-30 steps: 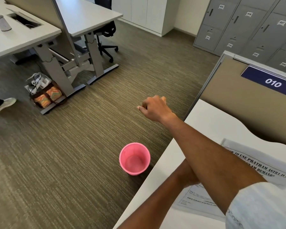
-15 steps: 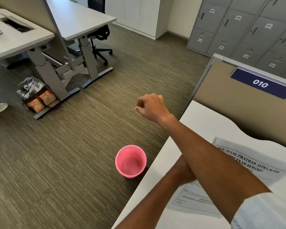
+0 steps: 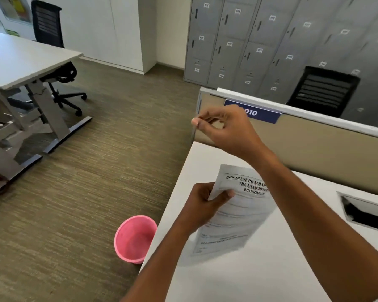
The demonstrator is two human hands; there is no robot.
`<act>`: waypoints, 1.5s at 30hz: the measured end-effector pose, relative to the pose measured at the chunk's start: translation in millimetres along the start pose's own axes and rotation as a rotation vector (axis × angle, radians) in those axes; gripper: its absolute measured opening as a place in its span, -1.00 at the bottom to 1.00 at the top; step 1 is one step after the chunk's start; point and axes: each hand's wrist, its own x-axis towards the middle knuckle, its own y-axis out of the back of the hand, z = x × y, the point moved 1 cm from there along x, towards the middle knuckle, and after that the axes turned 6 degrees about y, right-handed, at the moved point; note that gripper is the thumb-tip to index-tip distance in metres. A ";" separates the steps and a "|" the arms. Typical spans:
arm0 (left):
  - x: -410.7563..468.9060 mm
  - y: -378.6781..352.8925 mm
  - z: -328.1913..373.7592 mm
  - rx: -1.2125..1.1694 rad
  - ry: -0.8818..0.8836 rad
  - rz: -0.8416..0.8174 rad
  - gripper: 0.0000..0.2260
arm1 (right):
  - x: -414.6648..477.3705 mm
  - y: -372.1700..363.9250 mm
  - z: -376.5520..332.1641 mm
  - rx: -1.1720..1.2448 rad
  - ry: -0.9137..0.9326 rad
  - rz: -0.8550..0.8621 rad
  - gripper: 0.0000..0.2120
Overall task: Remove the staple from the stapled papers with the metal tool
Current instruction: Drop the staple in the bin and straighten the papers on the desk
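My left hand [image 3: 200,205] grips the stapled papers [image 3: 238,216] by their left edge and holds them tilted just above the white desk [image 3: 271,273]. The top sheet has a bold printed heading. My right hand [image 3: 225,127] is raised near the desk's far left corner, in front of the partition. Its thumb and fingertips are pressed together, and nothing shows between them. Neither a staple nor the metal tool is visible in this blurred view.
A pink bin [image 3: 133,238] stands on the carpet beside the desk's left edge. A beige partition [image 3: 314,147] with a blue "010" label backs the desk. A cable cut-out [image 3: 367,212] sits at right. Grey lockers [image 3: 238,44], a black chair [image 3: 323,90] and another desk [image 3: 20,62] are further off.
My right hand has drawn back from over the floor beyond the bin to the desk corner. My left hand, hidden before, now lifts the papers off the desk. The view swung right.
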 end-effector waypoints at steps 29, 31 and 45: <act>-35.7 -165.7 39.3 -0.146 -0.081 -0.009 -0.73 | -313.2 174.3 112.0 0.826 -0.423 0.388 -0.69; -41.5 -177.9 34.7 -0.138 -0.081 0.015 -0.70 | -319.6 183.6 111.4 0.797 -0.419 0.415 -0.72; -35.1 -211.6 27.2 -0.073 -0.081 -0.031 -0.80 | -346.5 210.6 99.8 0.642 -0.450 0.542 -0.79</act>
